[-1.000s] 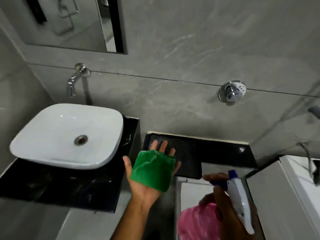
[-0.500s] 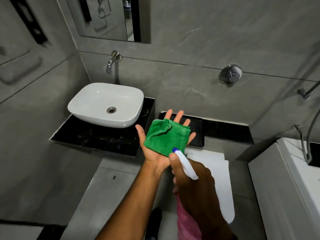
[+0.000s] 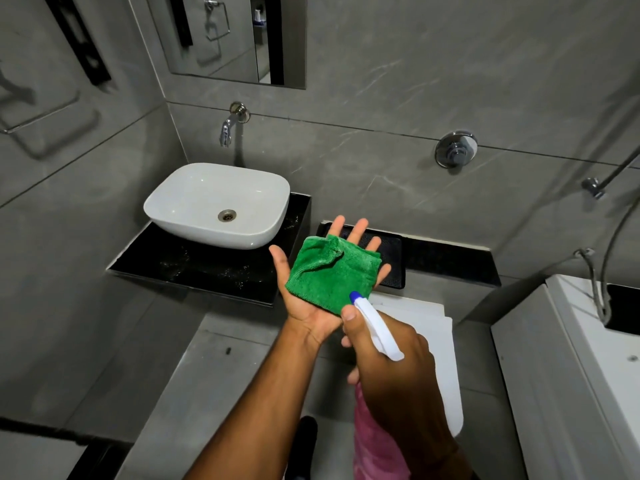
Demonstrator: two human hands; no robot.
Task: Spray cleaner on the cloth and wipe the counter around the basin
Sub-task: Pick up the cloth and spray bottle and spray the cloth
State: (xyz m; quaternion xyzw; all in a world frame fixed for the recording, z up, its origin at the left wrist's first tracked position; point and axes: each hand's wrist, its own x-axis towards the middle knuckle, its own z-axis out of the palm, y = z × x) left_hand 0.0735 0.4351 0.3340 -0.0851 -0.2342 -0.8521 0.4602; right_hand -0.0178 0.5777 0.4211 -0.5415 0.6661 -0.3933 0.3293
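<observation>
A folded green cloth (image 3: 330, 273) lies flat on the upturned palm of my left hand (image 3: 308, 310), fingers spread, held in the air right of the counter. My right hand (image 3: 391, 362) grips a spray bottle (image 3: 377, 327) with a white head and blue nozzle tip; its pink body shows below my wrist. The nozzle points at the cloth's near edge, almost touching it. A white basin (image 3: 194, 202) sits on a black glossy counter (image 3: 214, 268) to the left, with water spots on the counter's surface.
A chrome tap (image 3: 227, 128) juts from the grey wall above the basin, under a mirror (image 3: 239, 39). A black ledge (image 3: 450, 261) runs right of the counter. A white toilet lid (image 3: 440, 358) lies below my hands; a white appliance (image 3: 571, 375) stands at the right.
My right hand brought the spray bottle up from low right to the cloth's near edge. The view pulled back from the basin. In the last half second little has moved.
</observation>
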